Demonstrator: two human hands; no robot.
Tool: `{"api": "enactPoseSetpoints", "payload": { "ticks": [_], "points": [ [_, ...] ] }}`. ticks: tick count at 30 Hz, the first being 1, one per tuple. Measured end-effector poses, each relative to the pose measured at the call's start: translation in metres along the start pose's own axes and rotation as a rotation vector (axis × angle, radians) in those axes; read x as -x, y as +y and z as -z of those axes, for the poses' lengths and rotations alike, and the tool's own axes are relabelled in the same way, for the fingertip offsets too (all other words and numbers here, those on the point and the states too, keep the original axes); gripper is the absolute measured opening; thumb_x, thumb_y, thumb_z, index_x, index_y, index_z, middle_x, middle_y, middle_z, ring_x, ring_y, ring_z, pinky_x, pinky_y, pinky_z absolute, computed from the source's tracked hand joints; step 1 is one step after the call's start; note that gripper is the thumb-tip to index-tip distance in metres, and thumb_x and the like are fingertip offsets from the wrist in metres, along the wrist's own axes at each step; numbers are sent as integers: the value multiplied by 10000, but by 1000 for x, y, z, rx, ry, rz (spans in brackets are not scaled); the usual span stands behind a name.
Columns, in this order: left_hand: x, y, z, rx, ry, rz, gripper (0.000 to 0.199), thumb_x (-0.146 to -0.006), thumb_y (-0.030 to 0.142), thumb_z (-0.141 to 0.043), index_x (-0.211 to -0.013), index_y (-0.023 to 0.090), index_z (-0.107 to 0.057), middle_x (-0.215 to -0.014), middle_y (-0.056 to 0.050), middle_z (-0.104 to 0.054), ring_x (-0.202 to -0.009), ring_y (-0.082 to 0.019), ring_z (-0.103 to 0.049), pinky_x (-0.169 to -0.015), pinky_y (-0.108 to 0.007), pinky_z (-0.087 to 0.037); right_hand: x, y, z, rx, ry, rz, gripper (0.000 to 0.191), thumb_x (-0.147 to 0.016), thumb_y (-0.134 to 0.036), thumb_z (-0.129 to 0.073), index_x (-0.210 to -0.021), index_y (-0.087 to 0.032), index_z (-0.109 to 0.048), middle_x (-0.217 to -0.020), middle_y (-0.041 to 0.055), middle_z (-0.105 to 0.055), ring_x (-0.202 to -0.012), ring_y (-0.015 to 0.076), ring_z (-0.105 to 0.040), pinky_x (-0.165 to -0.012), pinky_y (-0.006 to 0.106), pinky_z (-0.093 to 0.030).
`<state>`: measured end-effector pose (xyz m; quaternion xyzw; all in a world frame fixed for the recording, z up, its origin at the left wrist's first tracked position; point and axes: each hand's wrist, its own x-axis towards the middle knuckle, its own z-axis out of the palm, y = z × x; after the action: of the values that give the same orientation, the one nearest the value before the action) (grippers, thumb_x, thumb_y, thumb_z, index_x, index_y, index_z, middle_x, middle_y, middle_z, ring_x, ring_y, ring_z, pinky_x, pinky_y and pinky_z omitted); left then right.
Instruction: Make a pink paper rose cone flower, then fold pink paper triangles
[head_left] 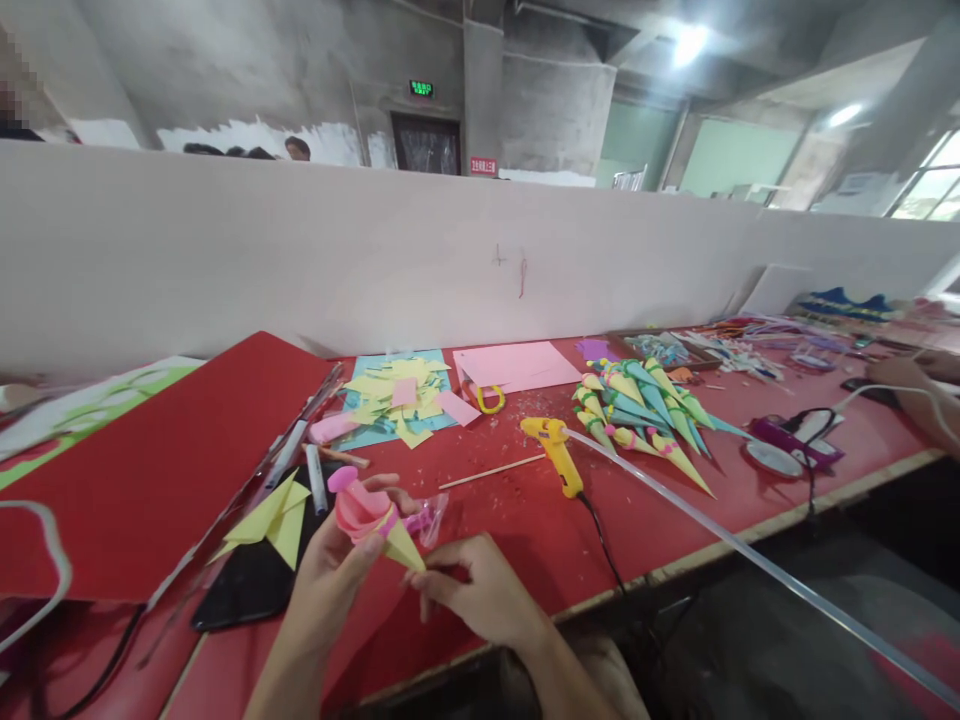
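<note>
A paper ice cream cone (403, 543) with a yellow pointed body, a pink top and a round pink ball is held between my two hands. My left hand (341, 565) is wrapped round its pink upper part. With thumb and fingers, my right hand (469, 590) pinches the yellow tip. Just behind the cone lies a clear bag with something magenta in it (429, 517), partly hidden by my left fingers. Folded yellow paper pieces (281, 522) rest on a black phone-like slab (244, 590) left of my left hand.
A yellow glue gun (561, 460) with a long clear stick lies right of centre, its cord hanging over the table edge. Finished paper cones (660, 400) are piled beyond it. Yellow slips (397, 390) and a red board (187, 450) are left; another person's arm (919, 400) is far right.
</note>
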<state>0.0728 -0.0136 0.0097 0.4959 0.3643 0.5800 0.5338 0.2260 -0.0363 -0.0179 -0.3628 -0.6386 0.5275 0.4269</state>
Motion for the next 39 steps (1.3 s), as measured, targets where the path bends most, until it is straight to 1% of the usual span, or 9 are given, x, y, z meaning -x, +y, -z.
{"api": "enactPoseSetpoints", "payload": {
  "ticks": [7,12,19,22,26,31,33,36,39],
  "points": [
    [0,11,-13,-19,54,58,636,-600,406,-711,-1180,241,-507,-910,-59,-674,-931,-250,-590,-768,-292,-473,-1,-2,3,-92,-21,-8,385,-776,-483,-528,-665,-150,-687,-531,-3,-590,-535,109,-520,-570,193,-402],
    [-4,-2,2,-35,37,-14,714,-515,553,-700,-1141,251,-536,-1090,-89,-626,-1038,-311,-535,-810,-353,-464,0,-7,15,82,61,23,408,-797,-467,-505,-629,-143,-687,-553,12,-625,-537,121,-535,-551,198,-387],
    [4,-10,26,-25,128,-23,519,-576,504,-678,-1028,261,-603,-1002,-43,-637,-910,-236,-568,-737,-284,-480,16,-23,43,561,179,89,295,-838,-333,-495,-663,-173,-671,-586,18,-637,-542,127,-526,-529,215,-316],
    [12,-3,28,-52,151,1,419,-625,450,-666,-996,263,-612,-859,-9,-650,-797,-183,-581,-703,-232,-472,33,-23,56,646,235,84,293,-839,-357,-489,-700,-193,-688,-620,35,-657,-575,151,-557,-546,226,-339],
    [26,5,33,-167,136,99,387,-657,404,-669,-1008,257,-600,-889,-6,-649,-869,-186,-562,-793,-226,-446,65,-18,74,677,271,33,284,-832,-376,-489,-751,-210,-705,-647,42,-683,-596,175,-599,-584,242,-411],
    [33,3,41,-253,110,152,460,-650,448,-662,-1059,261,-569,-806,-1,-653,-801,-193,-574,-798,-242,-447,110,-2,114,709,460,-116,329,-838,-401,-442,-885,-201,-699,-851,88,-713,-758,230,-651,-697,309,-487],
    [33,0,42,-319,80,137,450,-668,449,-646,-1074,272,-561,-831,-2,-654,-814,-194,-579,-813,-245,-445,123,9,137,729,535,-168,367,-826,-437,-424,-902,-202,-696,-820,91,-717,-714,236,-660,-651,317,-507],
    [32,-4,41,-463,-18,136,431,-666,427,-649,-1064,276,-581,-906,-18,-655,-877,-211,-582,-841,-267,-446,135,24,174,858,788,-194,432,-755,-529,-450,-776,-189,-717,-783,118,-719,-710,276,-667,-665,355,-510],
    [32,-10,40,-627,-112,154,414,-638,401,-671,-1024,263,-619,-967,-47,-655,-948,-243,-577,-883,-305,-434,134,33,205,911,924,-263,469,-756,-540,-429,-832,-173,-712,-705,116,-715,-655,267,-664,-579,332,-502]
  ]
}}
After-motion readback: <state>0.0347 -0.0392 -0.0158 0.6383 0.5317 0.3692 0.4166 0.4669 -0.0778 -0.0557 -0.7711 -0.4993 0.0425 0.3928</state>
